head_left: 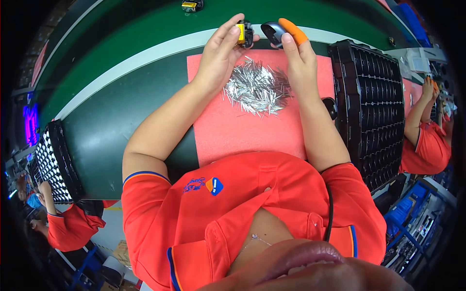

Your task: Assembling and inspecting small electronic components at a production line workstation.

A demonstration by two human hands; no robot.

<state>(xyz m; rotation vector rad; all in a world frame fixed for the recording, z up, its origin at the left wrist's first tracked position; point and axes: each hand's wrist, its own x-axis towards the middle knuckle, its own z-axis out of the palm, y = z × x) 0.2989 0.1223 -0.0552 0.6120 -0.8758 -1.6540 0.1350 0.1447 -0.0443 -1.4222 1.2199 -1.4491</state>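
My left hand point(219, 54) pinches a small black part with a yellow label point(241, 33), held up over the far edge of the work surface. Just to its right, my right hand point(302, 60) grips a glossy dark grey rounded shell point(273, 32). An orange finger cot point(294, 32) covers one of its fingers. The two pieces are close together but apart. Below both hands, a loose heap of thin silver metal pins point(259, 89) lies on a pink foam mat point(242, 138). A black rounded piece point(330, 107) rests beside my right forearm, partly hidden by it.
Black compartment trays point(381, 106) are stacked at the right. A tray with white round pieces point(47, 162) stands at the far left. Another yellow-labelled black part point(192, 6) sits on the green belt point(145, 36). Co-workers in red shirts point(427, 150) are on both sides.
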